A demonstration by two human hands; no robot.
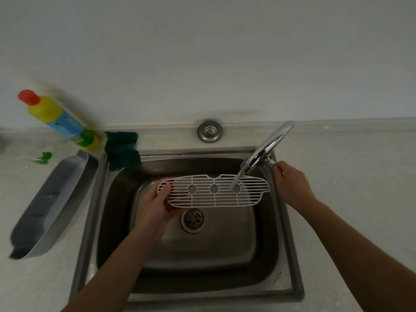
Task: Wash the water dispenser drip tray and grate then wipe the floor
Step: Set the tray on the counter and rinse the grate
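The left hand (157, 206) pinches 1 end of the white slotted plastic grate (213, 192), holding it flat over the steel sink (290, 244). The right hand (292, 183) grips the chrome tap lever (270, 162). It would be best to open the tap gently and slide the grate so the stream sweeps every slot. The grey oblong drip tray (56, 199) waits on the bench (349, 176), left of the sink.

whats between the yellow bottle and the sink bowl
A dark green scrub pad lies there, on the sink rim's back left corner beside the yellow bottle, seen in the head view.
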